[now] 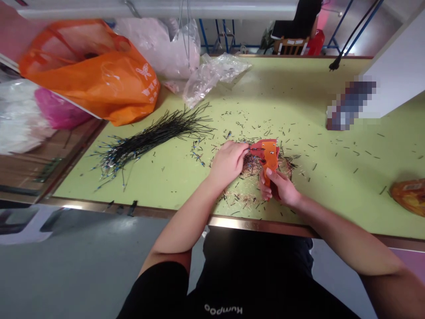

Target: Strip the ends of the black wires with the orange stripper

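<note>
Hands and hand tool at a green-topped table [332, 177]. Well to the left of the left hand, and farther from the body, an orange bag [122, 95] lies beside a pink bag [59, 108]. Nearer that hand, but apart from it, lies a bundle of black wires [159, 133], loosely fanned, with blue-and-silver tips at its left end. Beyond the left hand is a crumpled clear plastic bag [214, 75]. The left hand [229, 164] has its fingertips pinched together on a dark wire [255, 149] at the head of the orange-and-red hand tool [270, 155]. Around and below both hands are scattered clippings [250, 166]. The right hand [281, 185], just right of the left, is clamped on the tool's handles. Well to its right, near the table edge, sits a yellow-orange package [410, 197].
</note>
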Motion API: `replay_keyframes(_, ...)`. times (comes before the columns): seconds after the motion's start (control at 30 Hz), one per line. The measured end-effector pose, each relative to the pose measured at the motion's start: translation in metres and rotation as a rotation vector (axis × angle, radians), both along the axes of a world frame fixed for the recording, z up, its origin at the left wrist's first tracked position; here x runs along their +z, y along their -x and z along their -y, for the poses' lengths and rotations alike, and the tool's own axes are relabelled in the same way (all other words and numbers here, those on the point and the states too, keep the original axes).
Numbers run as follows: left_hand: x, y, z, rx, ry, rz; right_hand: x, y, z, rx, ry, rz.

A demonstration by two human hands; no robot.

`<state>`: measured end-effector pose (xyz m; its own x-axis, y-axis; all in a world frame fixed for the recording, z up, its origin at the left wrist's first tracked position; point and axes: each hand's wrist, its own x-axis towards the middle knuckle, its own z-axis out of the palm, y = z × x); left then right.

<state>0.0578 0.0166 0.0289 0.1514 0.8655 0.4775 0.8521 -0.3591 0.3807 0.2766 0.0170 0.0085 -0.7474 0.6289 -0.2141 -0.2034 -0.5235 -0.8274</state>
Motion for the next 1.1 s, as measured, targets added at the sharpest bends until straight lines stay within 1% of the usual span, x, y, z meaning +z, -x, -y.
replay_keyframes(0.23, 0.002, -0.005, 0.002, 0.044, 0.067, -0.052, -0.003, 0.008, 0.006, -0.102, 0.002, 0.102)
replay_keyframes(0.33, 0.003, -0.008, 0.002, 0.056, 0.06, -0.038, -0.002, 0.009, 0.007, -0.116, -0.008, 0.096)
replay_keyframes(0.47, 0.008, -0.009, 0.003, 0.033, -0.001, 0.003, -0.001, 0.006, 0.006, -0.074, -0.029, -0.018)
replay_keyframes(0.57, 0.01, -0.011, 0.004, 0.021, -0.017, 0.0, 0.0, 0.0, 0.006, -0.039, -0.034, -0.06)
replay_keyframes(0.73, 0.007, -0.013, 0.003, 0.022, 0.007, -0.029, 0.002, -0.008, 0.008, -0.057, 0.013, -0.089)
replay_keyframes(0.87, 0.003, -0.01, 0.0, 0.0, -0.013, -0.042, 0.002, -0.01, 0.007, -0.058, 0.025, -0.109)
replay_keyframes(0.97, 0.001, -0.008, -0.001, -0.012, 0.017, -0.02, 0.0, -0.01, 0.002, -0.017, 0.023, -0.073)
replay_keyframes(1.1, 0.002, -0.009, 0.001, -0.063, 0.11, 0.048, -0.002, -0.012, -0.007, 0.011, 0.02, -0.025)
